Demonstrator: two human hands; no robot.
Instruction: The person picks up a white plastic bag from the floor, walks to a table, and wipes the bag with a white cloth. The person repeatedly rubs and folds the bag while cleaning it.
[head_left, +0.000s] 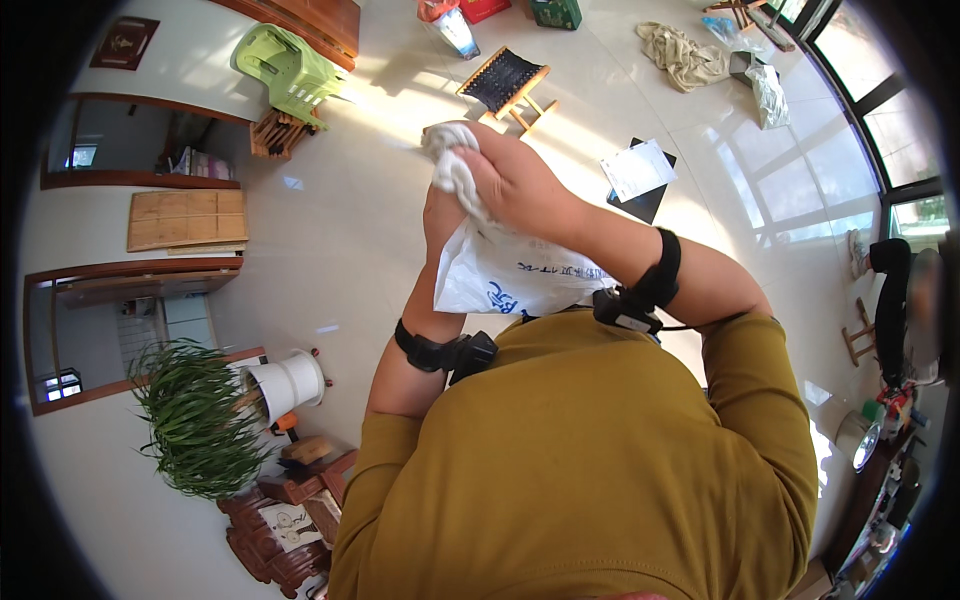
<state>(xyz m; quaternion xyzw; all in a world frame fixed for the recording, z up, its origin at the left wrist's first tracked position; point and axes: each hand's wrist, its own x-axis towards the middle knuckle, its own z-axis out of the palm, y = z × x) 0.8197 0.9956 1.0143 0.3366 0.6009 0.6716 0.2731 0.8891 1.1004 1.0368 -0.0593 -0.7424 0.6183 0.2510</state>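
Observation:
My right hand is closed around a bunched white cloth, in front of me at the upper middle of the view. Close behind and below it is my left hand, its fingers mostly hidden by the cloth and the right hand. Under both hands hangs a white plastic bag with blue and dark printing, partly covered by the right forearm. Which hand bears the bag's weight cannot be told. Each forearm wears a black strap with a small device.
Ahead stands a low folding stool with a black woven seat. Papers lie on a dark flat item on the floor. A green plastic chair and a white plant pot are at the left. Another person's leg shows at the right.

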